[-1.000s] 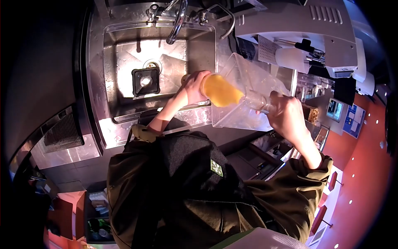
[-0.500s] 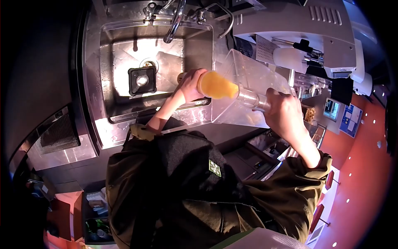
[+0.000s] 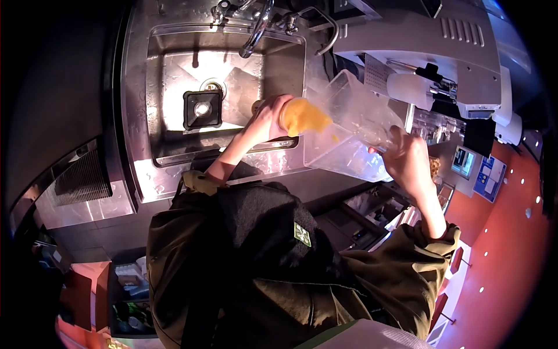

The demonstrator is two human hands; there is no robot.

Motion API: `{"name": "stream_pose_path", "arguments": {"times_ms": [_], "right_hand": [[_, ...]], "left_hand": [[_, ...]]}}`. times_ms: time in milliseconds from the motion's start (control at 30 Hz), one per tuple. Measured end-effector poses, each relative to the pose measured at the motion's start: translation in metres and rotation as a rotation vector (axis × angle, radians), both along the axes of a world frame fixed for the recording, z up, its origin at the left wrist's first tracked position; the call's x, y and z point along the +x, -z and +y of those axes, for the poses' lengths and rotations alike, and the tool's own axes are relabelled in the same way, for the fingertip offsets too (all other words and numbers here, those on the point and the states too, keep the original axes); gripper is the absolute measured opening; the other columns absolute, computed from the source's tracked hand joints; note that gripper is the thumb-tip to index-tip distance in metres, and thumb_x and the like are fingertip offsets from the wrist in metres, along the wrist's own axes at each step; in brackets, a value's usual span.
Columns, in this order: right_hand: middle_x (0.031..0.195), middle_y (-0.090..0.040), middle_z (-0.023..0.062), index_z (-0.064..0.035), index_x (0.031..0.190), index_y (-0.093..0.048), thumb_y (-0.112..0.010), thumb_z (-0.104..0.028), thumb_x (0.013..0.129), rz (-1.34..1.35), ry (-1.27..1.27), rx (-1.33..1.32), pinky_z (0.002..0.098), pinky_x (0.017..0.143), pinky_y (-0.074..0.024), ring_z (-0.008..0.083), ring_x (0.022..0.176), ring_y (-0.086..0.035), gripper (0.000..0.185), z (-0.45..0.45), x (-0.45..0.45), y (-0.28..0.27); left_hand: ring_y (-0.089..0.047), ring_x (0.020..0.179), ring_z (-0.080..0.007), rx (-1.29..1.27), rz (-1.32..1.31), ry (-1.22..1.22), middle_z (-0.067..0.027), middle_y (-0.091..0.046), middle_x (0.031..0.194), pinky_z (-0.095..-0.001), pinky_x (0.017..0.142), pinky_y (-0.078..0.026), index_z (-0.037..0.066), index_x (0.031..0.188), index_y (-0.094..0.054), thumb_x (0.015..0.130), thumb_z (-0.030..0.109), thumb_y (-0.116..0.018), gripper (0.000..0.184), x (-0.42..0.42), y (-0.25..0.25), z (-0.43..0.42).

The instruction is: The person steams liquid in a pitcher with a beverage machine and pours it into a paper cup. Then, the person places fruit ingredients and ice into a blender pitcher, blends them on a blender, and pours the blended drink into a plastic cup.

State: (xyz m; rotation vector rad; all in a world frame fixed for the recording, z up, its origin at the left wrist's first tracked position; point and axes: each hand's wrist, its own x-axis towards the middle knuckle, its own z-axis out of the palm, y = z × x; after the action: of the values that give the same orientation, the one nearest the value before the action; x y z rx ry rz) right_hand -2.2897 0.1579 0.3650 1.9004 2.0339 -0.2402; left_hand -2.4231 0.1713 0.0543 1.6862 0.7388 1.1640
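My left hand (image 3: 270, 119) is closed around a cup-like container, mostly hidden by my fingers. Thick orange contents (image 3: 306, 116) show at its right end, with a small orange drop apart from them. Just to the right is a large clear plastic jug (image 3: 343, 154), tilted and blurred along its upper part. My right hand (image 3: 410, 160) is wrapped around what looks like the jug's clear handle. The orange material overlaps the jug's near edge in view; I cannot tell whether it touches it.
A steel sink (image 3: 154, 104) lies at the left, with a black square lid-like piece (image 3: 202, 109) by the drain. A tap (image 3: 256, 35) hangs over its far edge. At the upper right stands a grey machine (image 3: 418, 43). Open drawers (image 3: 378, 209) are below the counter.
The jug and my right hand have moved slightly right and down in view, and the jug has turned. The orange mass has changed shape and a drop has separated.
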Motion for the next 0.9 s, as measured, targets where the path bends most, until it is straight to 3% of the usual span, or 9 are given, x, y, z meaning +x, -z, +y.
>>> {"name": "stream_pose_path", "arguments": {"times_ms": [33, 167, 300, 433, 533, 633, 733, 767, 900], "right_hand": [[0.056, -0.05, 0.0218, 0.003, 0.075, -0.052, -0.053, 0.004, 0.06, 0.047, 0.016, 0.015, 0.0331, 0.048, -0.0443, 0.0324, 0.048, -0.054, 0.015, -0.005, 0.008, 0.001], [0.056, -0.052, 0.0208, 0.0037, 0.078, -0.052, -0.055, 0.002, 0.061, 0.004, 0.079, -0.004, 0.0315, 0.05, -0.0457, 0.0257, 0.048, -0.057, 0.018, -0.012, 0.012, -0.002], [0.054, -0.051, 0.0207, 0.0038, 0.079, -0.052, -0.053, 0.003, 0.061, 0.026, 0.059, 0.055, 0.0321, 0.049, -0.0463, 0.0287, 0.047, -0.057, 0.018, -0.01, 0.01, 0.0], [0.051, -0.051, 0.0186, -0.0028, 0.069, -0.049, -0.06, -0.01, 0.066, 0.013, 0.011, 0.074, 0.0375, 0.049, -0.0472, 0.0327, 0.05, -0.057, 0.014, -0.011, 0.009, 0.003], [0.051, -0.052, 0.0179, -0.0027, 0.07, -0.05, -0.056, -0.007, 0.066, 0.028, 0.037, 0.013, 0.0372, 0.05, -0.0476, 0.032, 0.049, -0.057, 0.008, -0.006, -0.001, -0.001], [0.054, -0.052, 0.0191, 0.0006, 0.078, -0.052, -0.054, 0.002, 0.059, -0.042, -0.055, -0.002, 0.0337, 0.047, -0.047, 0.0315, 0.05, -0.058, 0.02, -0.003, -0.002, 0.002], [0.055, -0.053, 0.0184, -0.0001, 0.079, -0.053, -0.056, 0.001, 0.059, -0.143, -0.143, -0.033, 0.0343, 0.046, -0.0467, 0.0313, 0.05, -0.057, 0.02, -0.011, -0.01, -0.005], [0.056, -0.054, 0.0181, -0.0011, 0.076, -0.052, -0.057, 0.0, 0.06, -0.047, -0.152, 0.001, 0.0355, 0.046, -0.0464, 0.0318, 0.049, -0.056, 0.017, -0.008, -0.012, -0.007], [0.055, -0.053, 0.0186, -0.0012, 0.074, -0.05, -0.057, -0.002, 0.063, -0.095, -0.161, 0.011, 0.036, 0.044, -0.0457, 0.0329, 0.047, -0.055, 0.013, -0.002, -0.009, -0.002]], "left_hand": [[-0.053, 0.093, -0.034, -0.023, -0.016, 0.014, -0.0162, -0.052, 0.104, -0.0385, 0.079, -0.045, 0.003, 0.118, -0.035, 0.055, 0.015, -0.078, 0.077, -0.002, -0.001, 0.0], [-0.052, 0.097, -0.0337, -0.02, -0.022, 0.035, -0.0166, -0.049, 0.11, -0.0379, 0.08, -0.045, 0.002, 0.119, -0.034, 0.054, 0.012, -0.078, 0.079, -0.004, 0.004, 0.003], [-0.052, 0.096, -0.034, -0.057, -0.033, 0.031, -0.017, -0.05, 0.107, -0.0382, 0.08, -0.045, 0.002, 0.117, -0.036, 0.053, 0.012, -0.078, 0.078, 0.0, 0.005, 0.002], [-0.053, 0.092, -0.034, -0.031, 0.024, -0.004, -0.0169, -0.052, 0.101, -0.0388, 0.078, -0.045, 0.002, 0.115, -0.037, 0.052, 0.015, -0.078, 0.076, 0.003, 0.001, 0.002], [-0.051, 0.096, -0.0324, -0.038, 0.022, 0.023, -0.0149, -0.051, 0.104, -0.0392, 0.081, -0.042, 0.004, 0.115, -0.037, 0.049, 0.02, -0.079, 0.08, 0.003, 0.003, 0.003], [-0.053, 0.092, -0.0334, -0.002, 0.014, -0.011, -0.0161, -0.051, 0.103, -0.0384, 0.077, -0.045, 0.005, 0.115, -0.036, 0.052, 0.019, -0.079, 0.077, 0.005, 0.006, 0.002], [-0.051, 0.096, -0.031, -0.077, 0.042, -0.005, -0.0141, -0.051, 0.102, -0.0388, 0.08, -0.042, 0.006, 0.114, -0.038, 0.051, 0.019, -0.078, 0.076, 0.007, 0.008, 0.001], [-0.051, 0.096, -0.0309, -0.071, 0.045, -0.024, -0.0139, -0.051, 0.102, -0.0386, 0.08, -0.042, 0.007, 0.114, -0.038, 0.051, 0.019, -0.078, 0.076, 0.008, 0.007, 0.0], [-0.053, 0.092, -0.0311, -0.021, 0.01, -0.06, -0.0143, -0.052, 0.101, -0.0384, 0.078, -0.043, 0.006, 0.113, -0.04, 0.051, 0.019, -0.078, 0.074, 0.009, 0.0, 0.002]]}}
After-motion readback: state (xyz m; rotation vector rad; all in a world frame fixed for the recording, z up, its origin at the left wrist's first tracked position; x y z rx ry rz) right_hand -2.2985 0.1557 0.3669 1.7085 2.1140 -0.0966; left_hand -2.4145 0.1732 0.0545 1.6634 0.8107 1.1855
